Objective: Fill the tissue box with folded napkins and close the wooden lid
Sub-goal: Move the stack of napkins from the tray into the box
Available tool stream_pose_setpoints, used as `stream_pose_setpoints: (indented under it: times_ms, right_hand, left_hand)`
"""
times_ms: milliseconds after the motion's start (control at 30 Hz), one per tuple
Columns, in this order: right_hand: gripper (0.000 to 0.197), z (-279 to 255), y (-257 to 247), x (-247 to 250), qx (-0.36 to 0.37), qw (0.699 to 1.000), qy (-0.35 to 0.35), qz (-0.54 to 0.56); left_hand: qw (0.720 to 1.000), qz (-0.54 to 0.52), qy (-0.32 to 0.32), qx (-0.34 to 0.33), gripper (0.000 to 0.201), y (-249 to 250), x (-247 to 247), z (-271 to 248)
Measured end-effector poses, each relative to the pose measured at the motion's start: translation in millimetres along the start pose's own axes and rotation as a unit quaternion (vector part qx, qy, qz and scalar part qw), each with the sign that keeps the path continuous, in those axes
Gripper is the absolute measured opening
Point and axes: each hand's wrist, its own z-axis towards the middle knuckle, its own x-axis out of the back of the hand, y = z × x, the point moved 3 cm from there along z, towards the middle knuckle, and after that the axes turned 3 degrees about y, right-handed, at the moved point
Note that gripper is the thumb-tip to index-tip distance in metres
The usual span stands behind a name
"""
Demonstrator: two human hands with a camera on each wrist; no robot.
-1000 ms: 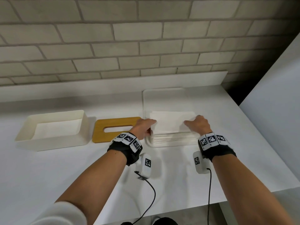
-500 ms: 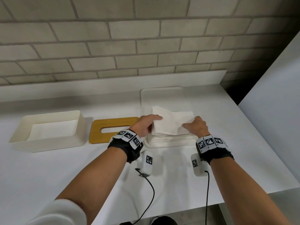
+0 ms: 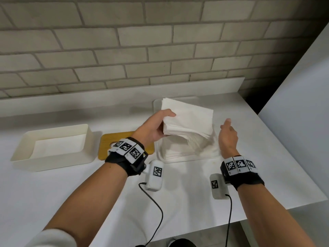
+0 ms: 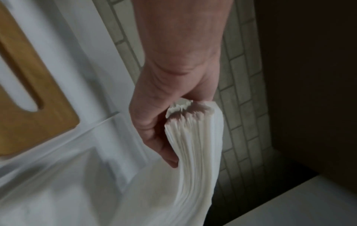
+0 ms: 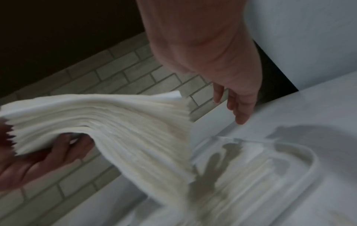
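Above the white tray (image 3: 185,158) at the back right of the tabletop (image 3: 89,193), the left hand (image 3: 154,128) holds a thick stack of folded napkins (image 3: 190,122) by its left edge, thumb on top and fingers curled beneath. The left wrist view shows the pinched edge fanned out, with the free end of the stack drooping down toward the tray. The left forearm reaches in from 7 o'clock, wrist turned so the thumb faces up. The right hand (image 3: 228,138) hovers just at 3 o'clock of the stack, palm turned toward it, fingers straight and relaxed, holding nothing and not touching the paper. More napkins (image 3: 179,151) lie stacked in the tray below. At 9 o'clock of the tray the wooden lid (image 3: 114,141) with its oval slot lies flat on the tabletop, partly hidden by the left wrist. Further toward 9 o'clock, just beside the lid, the cream tissue box (image 3: 53,145) stands open, and I cannot tell whether the white showing inside is paper or its floor.
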Motion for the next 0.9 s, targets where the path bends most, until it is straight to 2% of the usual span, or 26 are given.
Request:
stream_pose_setpoints:
  times_ms: [100,200,333,400,433,500,533,600,667,700,767,833,900]
  right_hand:
    - [0.073,-5.9,2.5,-5.2,-0.076,0.986,-0.054,0.137]
    - [0.075,-24.7,-5.5,-15.8,-0.126,0.951,-0.144,0.244]
    - [0.064,-60.7,-16.7,-33.5,-0.204,0.872,-0.28,0.345]
    - [0.063,-78.1,-19.5,-37.8,-0.22,0.831,-0.353,0.368]
    - [0.064,-83.8,-20.2,-40.0,-0.225,0.811,-0.37,0.393]
    - [0.068,-98.6,-21.3,-42.6,-0.253,0.791,-0.379,0.408]
    - [0.073,-108.1,-21.2,-43.0,-0.264,0.8,-0.378,0.385]
    - [0.089,-128.7,-19.2,-48.3,-0.27,0.816,-0.403,0.315]
    - [0.102,-154.9,-16.3,-58.0,-0.278,0.793,-0.478,0.256]
    - [0.099,-169.1,-13.7,-62.6,-0.273,0.779,-0.513,0.235]
    - [0.072,-189.4,-3.8,-77.2,-0.25,0.78,-0.543,0.186]
    - [0.042,-200.6,11.0,-94.1,-0.219,0.802,-0.539,0.135]
    - [0.045,-208.2,25.7,-113.3,-0.187,0.82,-0.532,0.096]
  left_hand:
    - [0.999,-0.009,-0.007,-0.046,0.005,26.2,4.3,-27.3]
    - [0.997,-0.024,-0.004,-0.08,0.003,47.8,8.0,-57.6]
    - [0.992,-0.08,-0.041,-0.093,0.001,64.8,18.5,-92.1]
    - [0.99,-0.097,-0.06,-0.088,0.015,63.3,32.2,-102.3]
    - [0.99,-0.099,-0.06,-0.084,0.019,59.1,43.6,-105.5]
    - [0.992,-0.089,-0.05,-0.073,0.024,44.9,69.1,-112.4]
    - [0.994,-0.077,-0.04,-0.062,0.023,34.9,82.2,-116.1]
    - [0.998,-0.046,0.003,-0.045,0.005,12.5,113.6,-121.4]
    - [0.998,-0.027,0.045,-0.033,0.017,-14.0,148.0,-126.5]
    - [0.998,-0.017,0.052,-0.025,0.015,-27.2,164.6,-128.1]
    - [0.998,0.004,0.056,-0.008,0.006,-48.5,192.2,-137.8]
    - [0.998,0.01,0.056,0.028,0.026,-70.3,215.6,-141.7]
    - [0.997,0.014,0.056,0.05,0.039,-87.1,232.6,-150.2]
